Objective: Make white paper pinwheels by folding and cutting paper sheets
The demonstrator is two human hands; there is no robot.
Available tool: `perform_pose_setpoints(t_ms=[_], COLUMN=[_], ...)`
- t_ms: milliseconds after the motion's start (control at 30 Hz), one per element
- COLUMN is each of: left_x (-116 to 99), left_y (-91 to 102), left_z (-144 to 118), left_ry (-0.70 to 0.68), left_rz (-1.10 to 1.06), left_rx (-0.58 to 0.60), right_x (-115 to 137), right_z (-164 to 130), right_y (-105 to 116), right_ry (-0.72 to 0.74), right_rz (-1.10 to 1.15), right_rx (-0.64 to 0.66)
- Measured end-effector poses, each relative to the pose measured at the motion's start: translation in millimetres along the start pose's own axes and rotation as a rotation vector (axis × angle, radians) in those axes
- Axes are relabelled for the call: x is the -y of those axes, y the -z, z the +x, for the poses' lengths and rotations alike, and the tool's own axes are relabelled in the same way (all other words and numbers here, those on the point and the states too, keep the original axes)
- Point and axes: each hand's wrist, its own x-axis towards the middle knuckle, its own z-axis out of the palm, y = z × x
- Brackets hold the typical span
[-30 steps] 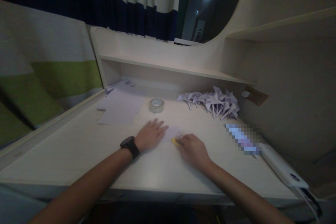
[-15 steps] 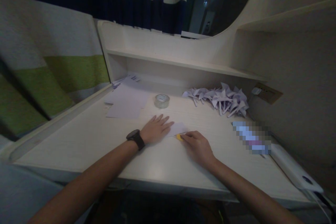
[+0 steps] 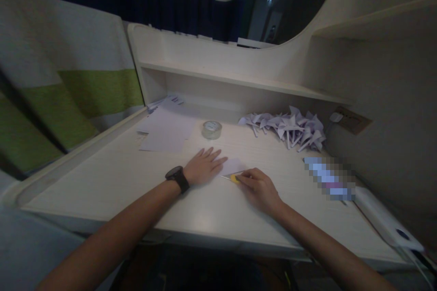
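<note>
My left hand lies flat with its fingers spread, pressing on the left part of a small piece of white paper. My right hand is closed round a yellow utility knife, its blade pointing left along the near edge of the paper. The palm covers some of the sheet, and the knife's rear end is hidden in my fingers. A roll of clear tape sits just beyond my left hand.
White paper sheets lie at the back left of the desk. A heap of paper pinwheels is at the back right. Along the right edge are a blurred-out object and a white power strip with cables. A shelf spans the back.
The view has shifted slightly. The knife blade shows a little more clearly at the paper's near edge, while my left hand stays in place on the paper.
</note>
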Motion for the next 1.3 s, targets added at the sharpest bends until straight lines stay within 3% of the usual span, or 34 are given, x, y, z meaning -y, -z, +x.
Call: perform_pose_setpoints(t_ms=[933, 1133, 1300], left_x=[6, 11, 11], left_y=[-3.6, 2.1, 12.5], left_z=[3, 4, 5], left_ry=[-0.025, -0.044, -0.014], left_rz=[0.001, -0.071, -0.151], left_rx=[0.01, -0.025, -0.121], right_x=[9, 4, -22], right_z=[-2, -6, -20], right_y=[1, 18, 35], right_ry=[0.079, 0.115, 0.026], right_rz=[0.193, 0.226, 0.174], right_rx=[0.029, 0.09, 0.123])
